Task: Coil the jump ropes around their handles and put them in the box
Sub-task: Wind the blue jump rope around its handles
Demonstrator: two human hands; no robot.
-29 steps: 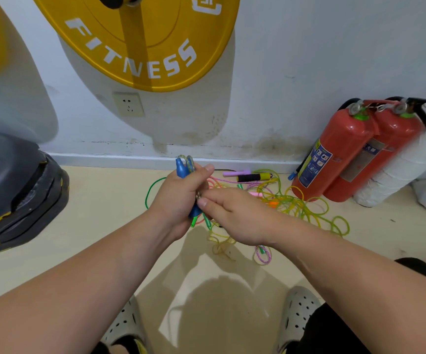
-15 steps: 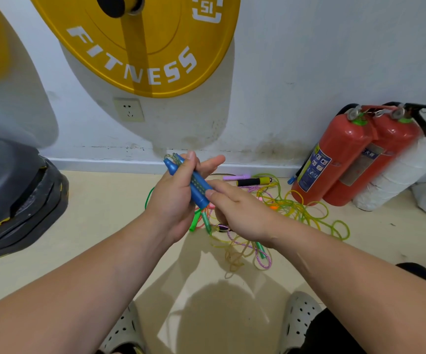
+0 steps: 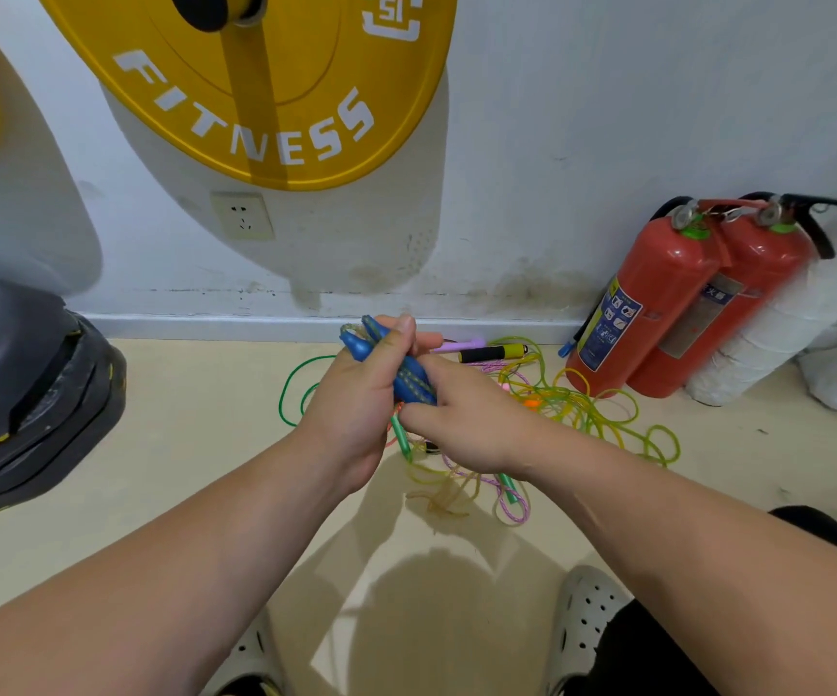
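The left hand (image 3: 356, 414) grips the blue handles (image 3: 408, 376) with rope wound round them, held above the floor (image 3: 180, 444), while the right hand (image 3: 466, 424) pinches their lower end, over a tangle of ropes (image 3: 572, 409) lying near two fire extinguishers (image 3: 657, 303).

A gym corner: a yellow weight plate (image 3: 275, 92) lettered "FITNESS" stands out against a scuffed white wall (image 3: 557, 118). Dark, layered equipment (image 3: 19, 384) sits at left on the pale floor (image 3: 180, 444). Tangled jump ropes (image 3: 582, 409) lie near the skirting, beside two red fire extinguishers (image 3: 657, 303).
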